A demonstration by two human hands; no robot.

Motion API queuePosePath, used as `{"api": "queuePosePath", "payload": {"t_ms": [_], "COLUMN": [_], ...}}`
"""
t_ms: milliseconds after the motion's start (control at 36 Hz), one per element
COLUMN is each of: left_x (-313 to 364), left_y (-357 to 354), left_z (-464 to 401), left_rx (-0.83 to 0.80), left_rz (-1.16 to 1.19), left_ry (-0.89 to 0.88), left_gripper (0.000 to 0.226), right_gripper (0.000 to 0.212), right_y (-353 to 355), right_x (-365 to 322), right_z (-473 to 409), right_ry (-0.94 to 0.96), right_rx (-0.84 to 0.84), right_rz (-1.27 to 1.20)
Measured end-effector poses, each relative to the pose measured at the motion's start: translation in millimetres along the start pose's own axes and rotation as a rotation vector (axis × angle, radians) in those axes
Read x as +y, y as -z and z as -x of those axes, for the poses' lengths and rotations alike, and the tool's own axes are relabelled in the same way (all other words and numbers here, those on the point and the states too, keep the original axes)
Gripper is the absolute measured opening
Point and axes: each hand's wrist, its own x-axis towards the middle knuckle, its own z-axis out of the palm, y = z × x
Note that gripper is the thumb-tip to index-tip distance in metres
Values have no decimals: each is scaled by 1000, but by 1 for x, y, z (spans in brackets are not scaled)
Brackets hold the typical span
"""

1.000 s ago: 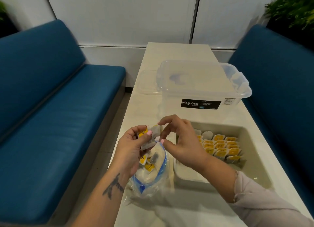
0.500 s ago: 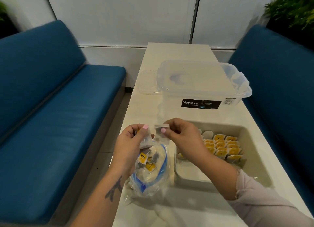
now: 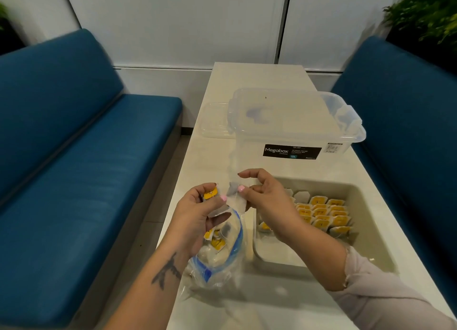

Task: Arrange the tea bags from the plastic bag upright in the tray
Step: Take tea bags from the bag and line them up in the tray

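Note:
A clear plastic bag [image 3: 222, 263] with a blue zip rim stands near the table's left edge and holds several tea bags with yellow tags. Above its mouth my left hand [image 3: 197, 216] holds a white tea bag [image 3: 235, 201] and its yellow tag [image 3: 210, 193]. My right hand [image 3: 267, 198] pinches the same tea bag from the right, thumb and forefinger on its top edge. To the right lies the beige tray [image 3: 371, 238], with several tea bags [image 3: 321, 213] standing upright in rows at its far side.
A clear Megabox storage bin [image 3: 291, 127] stands behind the tray, its lid [image 3: 214, 119] flat beside it on the left. Blue benches [image 3: 81, 171] flank the narrow white table [image 3: 259, 77]. A green plant [image 3: 425, 10] is at the upper right.
Both hands came together over the bag's mouth and now hold one tea bag between them. The right fingers have spread a little. Bag and tray stayed in place.

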Motion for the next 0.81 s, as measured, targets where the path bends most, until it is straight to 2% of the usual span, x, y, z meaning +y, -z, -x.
{"api": "queuePosePath", "payload": {"t_ms": [111,222,333,389,472,556,639,722,806], "left_x": [0,-1,2,4,4,4,3,2,0], "left_y": [0,-1,0,0,-1,-3,-3,0,4], "left_z": [-1,-2,-5,-6,-6,-6,-5,-5,-7], "left_rx": [0,15,76,90,91,78,73,101,154], "left_rz": [39,36,44,56,72,79,44,0,-81], "left_ry": [93,78,62,49,33,22,-2,-21,-36], "left_gripper": [28,33,34,35,35,34,35,34,30], "right_gripper": [21,22,15,27,44,35,13,17,13], "right_y": [1,1,6,7,7,6,4,6,7], "right_x": [-3,-2,-3,-7,-5,-2,0,4,3], "right_z": [2,1,1,5,7,3,1,-3,-6], "right_ry": [72,90,136,171,315,426,357,218,102], "right_rx": [-41,-42,7,-53,-125,-104,-30,45,33], "right_rz": [-13,4,260,346,668,857,682,485,134]}}
